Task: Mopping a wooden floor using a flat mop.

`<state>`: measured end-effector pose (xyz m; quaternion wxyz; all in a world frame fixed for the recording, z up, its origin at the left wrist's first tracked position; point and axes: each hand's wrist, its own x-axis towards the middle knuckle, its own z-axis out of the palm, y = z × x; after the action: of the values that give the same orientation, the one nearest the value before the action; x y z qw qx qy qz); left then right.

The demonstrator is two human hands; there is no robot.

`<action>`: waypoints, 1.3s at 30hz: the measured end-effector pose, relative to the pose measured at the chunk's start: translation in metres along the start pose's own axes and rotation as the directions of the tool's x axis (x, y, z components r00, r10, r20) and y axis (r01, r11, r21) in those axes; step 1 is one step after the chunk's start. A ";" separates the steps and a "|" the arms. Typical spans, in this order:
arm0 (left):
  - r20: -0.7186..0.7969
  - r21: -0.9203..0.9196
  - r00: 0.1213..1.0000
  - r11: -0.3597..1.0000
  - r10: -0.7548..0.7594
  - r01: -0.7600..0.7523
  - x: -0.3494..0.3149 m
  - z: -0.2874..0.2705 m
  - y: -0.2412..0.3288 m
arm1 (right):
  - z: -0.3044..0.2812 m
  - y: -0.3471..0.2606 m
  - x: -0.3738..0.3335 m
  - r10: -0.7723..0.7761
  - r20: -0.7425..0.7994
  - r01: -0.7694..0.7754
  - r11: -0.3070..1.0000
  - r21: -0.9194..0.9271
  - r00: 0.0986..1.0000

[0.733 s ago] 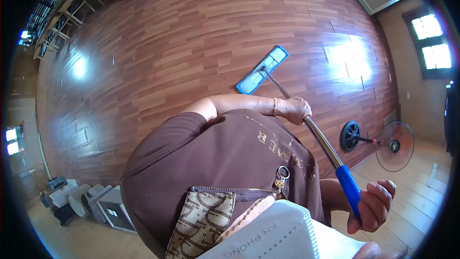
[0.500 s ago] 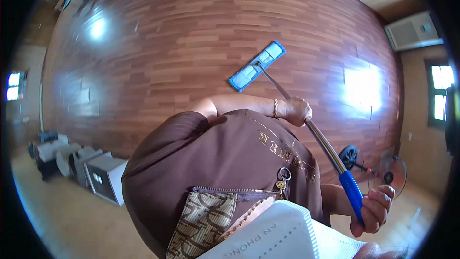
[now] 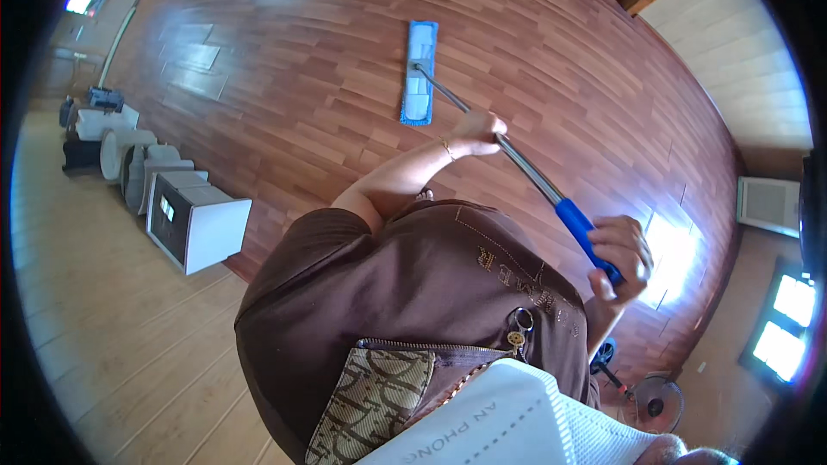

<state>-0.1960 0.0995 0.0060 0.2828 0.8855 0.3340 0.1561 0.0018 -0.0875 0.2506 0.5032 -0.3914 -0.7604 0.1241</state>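
Observation:
A flat mop (image 3: 419, 90) with a blue-edged, pale rectangular head lies on the reddish-brown plank floor (image 3: 319, 52), ahead of me. Its metal pole slants back toward me on the right and ends in a blue grip. Partway up the pole, my left hand (image 3: 479, 133) is closed round the metal shaft, with a bracelet at the wrist. Near the top end, my right hand (image 3: 622, 258) wraps its fingers about the blue grip. My brown shirt fills the lower middle, and a white mask hides part of the bottom edge.
Along the left wall stand a white box-shaped appliance (image 3: 215, 228) and several bins and containers beside it. A fan (image 3: 656, 403) and a dark wheeled thing (image 3: 606, 353) are at lower right. A white wall-mounted unit (image 3: 768, 205) sits near a bright window (image 3: 784, 327) at right.
The mop head has moved left and away from me, turning from a diagonal to nearly upright. Both hands have shifted left and upward with the pole. The whole view has rotated.

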 end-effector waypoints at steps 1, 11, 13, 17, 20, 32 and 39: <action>-0.025 0.026 0.999 0.999 -0.044 0.045 -0.006 0.004 -0.016 | 0.009 0.004 -0.001 0.051 0.020 -0.051 0.998 0.024 0.999; -0.454 0.004 0.880 0.987 -0.141 0.161 -0.091 -0.002 -0.141 | 0.100 0.058 0.023 0.053 0.395 -0.144 0.968 0.206 0.917; -0.446 0.003 0.855 0.955 -0.265 0.298 -0.119 -0.018 -0.143 | 0.115 0.059 0.033 -0.007 0.429 -0.120 0.955 0.269 0.903; -0.475 0.032 0.778 0.875 -0.412 0.483 -0.172 -0.029 -0.143 | 0.139 0.053 0.045 -0.081 0.500 -0.130 0.919 0.373 0.862; -0.554 -0.003 0.709 0.853 -0.435 0.522 -0.221 -0.020 -0.141 | 0.149 0.041 0.052 -0.151 0.553 -0.108 0.907 0.408 0.820; -0.585 -0.064 0.618 0.789 -0.526 0.611 -0.266 0.003 -0.069 | 0.137 0.046 0.032 -0.049 0.624 -0.321 0.824 0.467 0.780; -0.459 -0.032 0.743 0.845 -0.487 0.534 -0.224 0.006 -0.059 | 0.096 0.047 0.032 0.107 0.561 -0.386 0.829 0.405 0.821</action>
<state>-0.3859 -0.0188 -0.0537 0.1843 0.7123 0.6271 0.2557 -0.0650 -0.0142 0.2000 0.3434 -0.2975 -0.7479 0.4840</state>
